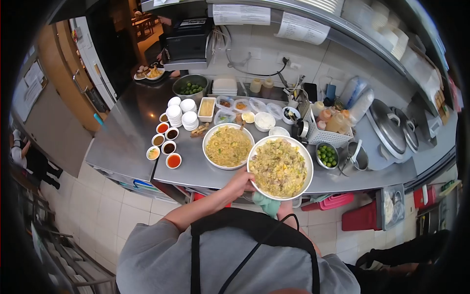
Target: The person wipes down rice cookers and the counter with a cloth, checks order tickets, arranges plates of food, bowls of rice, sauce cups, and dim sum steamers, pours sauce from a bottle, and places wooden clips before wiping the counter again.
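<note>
My left hand (241, 182) grips the left rim of a white bowl of fried rice (279, 167), which is raised at the counter's front edge. Beneath that bowl, my right hand (286, 211) is mostly hidden, next to a green cloth (267, 204); its fingers do not show. A second white bowl of fried rice (227, 146) rests on the steel counter (196, 177) just to the left. Small cups of sauce (173, 160) stand farther left, beside stacked white dishes (190, 120).
Behind the bowls are a metal bowl of green limes (191, 88), clear containers and a white basket of bottles (329, 128). Large lidded pots (387, 126) stand at the right. Red bins (360, 216) are below the counter. People are at the far left and lower right.
</note>
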Available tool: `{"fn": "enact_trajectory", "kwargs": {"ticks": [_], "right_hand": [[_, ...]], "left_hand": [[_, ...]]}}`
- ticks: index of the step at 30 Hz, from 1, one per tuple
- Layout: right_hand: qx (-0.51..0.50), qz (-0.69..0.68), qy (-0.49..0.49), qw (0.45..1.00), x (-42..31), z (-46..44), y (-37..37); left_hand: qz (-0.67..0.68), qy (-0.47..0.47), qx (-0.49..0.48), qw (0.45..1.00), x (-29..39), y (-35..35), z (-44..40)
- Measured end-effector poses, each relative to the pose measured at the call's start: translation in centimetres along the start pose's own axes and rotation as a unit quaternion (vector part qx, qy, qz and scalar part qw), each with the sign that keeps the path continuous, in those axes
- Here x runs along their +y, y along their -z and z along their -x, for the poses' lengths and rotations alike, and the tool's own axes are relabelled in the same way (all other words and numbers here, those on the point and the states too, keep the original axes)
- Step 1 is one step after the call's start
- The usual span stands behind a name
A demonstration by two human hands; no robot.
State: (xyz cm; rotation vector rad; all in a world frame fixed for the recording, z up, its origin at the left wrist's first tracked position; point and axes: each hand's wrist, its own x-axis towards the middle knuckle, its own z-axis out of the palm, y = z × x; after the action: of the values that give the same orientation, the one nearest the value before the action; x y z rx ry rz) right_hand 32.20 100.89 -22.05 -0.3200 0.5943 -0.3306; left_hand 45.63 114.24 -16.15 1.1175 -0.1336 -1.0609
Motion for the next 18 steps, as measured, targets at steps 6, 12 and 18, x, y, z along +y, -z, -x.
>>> {"fn": "enact_trajectory", "kwargs": {"ticks": [6, 12, 18], "right_hand": [[-0.061, 0.005, 0.113, 0.992, -5.7, 1.4, 1.8], [-0.161, -0.031, 0.102, 0.981, -9.3, 1.2, -1.9], [-0.095, -0.060, 0.076, 0.991, -4.4, -1.2, 0.9]], "left_hand": [[-0.064, -0.032, -0.010, 0.997, -0.7, -1.2, -0.1], [-0.112, 0.041, -0.106, 0.987, 1.0, -3.5, 1.9], [0.006, 0.027, -0.099, 0.995, 1.0, -4.0, 0.4]]}}
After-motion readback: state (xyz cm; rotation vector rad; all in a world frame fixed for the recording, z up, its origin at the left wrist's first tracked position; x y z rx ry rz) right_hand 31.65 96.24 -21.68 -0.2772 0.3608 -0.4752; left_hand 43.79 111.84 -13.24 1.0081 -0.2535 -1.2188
